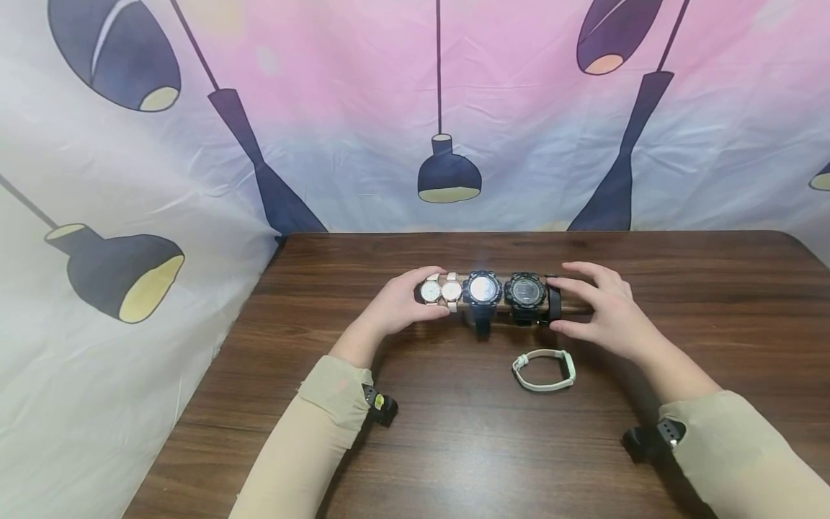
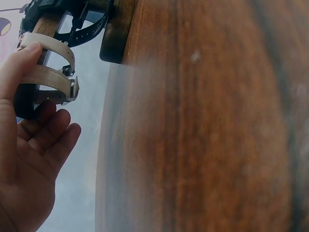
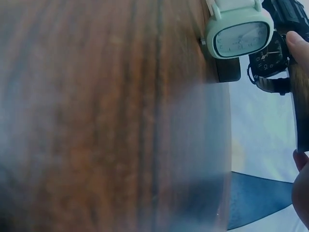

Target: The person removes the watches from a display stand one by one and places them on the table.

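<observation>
Presumably stiff, the dark wooden watch-display bar (image 1: 575,307) on the brown tabletop (image 1: 447,411) likely handles steadily by its ends. Left hand (image 1: 402,301) curls round its left end; right hand (image 1: 612,311), fingers arched apart, pinches the black-strapped watch (image 1: 554,303).

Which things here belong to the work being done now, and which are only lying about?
In the work:
wooden bar
two white-strapped watches on it
two large black watches on it
smaller black watch on it

Lying about:
pale green watch, loose on the table; may belong too
</observation>
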`<state>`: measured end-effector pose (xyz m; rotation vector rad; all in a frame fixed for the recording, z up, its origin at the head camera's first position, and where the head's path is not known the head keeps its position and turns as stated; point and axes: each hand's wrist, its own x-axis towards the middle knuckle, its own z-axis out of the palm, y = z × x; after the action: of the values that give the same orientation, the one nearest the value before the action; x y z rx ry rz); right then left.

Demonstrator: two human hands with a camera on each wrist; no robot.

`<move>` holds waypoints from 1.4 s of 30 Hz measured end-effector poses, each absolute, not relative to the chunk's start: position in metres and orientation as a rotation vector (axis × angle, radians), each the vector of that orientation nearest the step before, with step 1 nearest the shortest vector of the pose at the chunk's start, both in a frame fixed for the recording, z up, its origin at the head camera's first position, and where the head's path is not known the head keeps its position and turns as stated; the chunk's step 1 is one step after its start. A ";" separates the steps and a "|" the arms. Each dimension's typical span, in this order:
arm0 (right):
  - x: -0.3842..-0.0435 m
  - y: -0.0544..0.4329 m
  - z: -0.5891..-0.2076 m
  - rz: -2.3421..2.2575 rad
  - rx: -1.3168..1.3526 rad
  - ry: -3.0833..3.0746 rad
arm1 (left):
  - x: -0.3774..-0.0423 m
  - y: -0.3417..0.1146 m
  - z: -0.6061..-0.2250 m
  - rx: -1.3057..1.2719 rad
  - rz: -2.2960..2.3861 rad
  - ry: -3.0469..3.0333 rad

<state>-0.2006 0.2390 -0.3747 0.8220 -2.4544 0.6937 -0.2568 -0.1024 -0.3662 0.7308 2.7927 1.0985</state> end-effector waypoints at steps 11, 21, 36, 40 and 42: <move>-0.204 0.237 -0.372 0.560 0.821 -2.526 | -0.257 -0.102 -0.366 0.736 1.095 2.796; -0.204 0.237 -0.369 0.534 0.781 -2.526 | -0.258 -0.103 -0.366 0.743 1.077 2.804; -0.203 0.246 -0.371 0.569 0.761 -2.548 | -0.259 -0.103 -0.367 0.750 1.088 2.797; -0.203 0.245 -0.371 0.548 0.765 -2.553 | -0.259 -0.103 -0.367 0.746 1.087 2.795; -0.203 0.246 -0.371 0.541 0.764 -2.548 | -0.258 -0.103 -0.367 0.744 1.088 2.794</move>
<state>-0.2029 0.2459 -0.3712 0.7636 -2.5481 0.5406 -0.2583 -0.1031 -0.3666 0.7436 2.7936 1.0877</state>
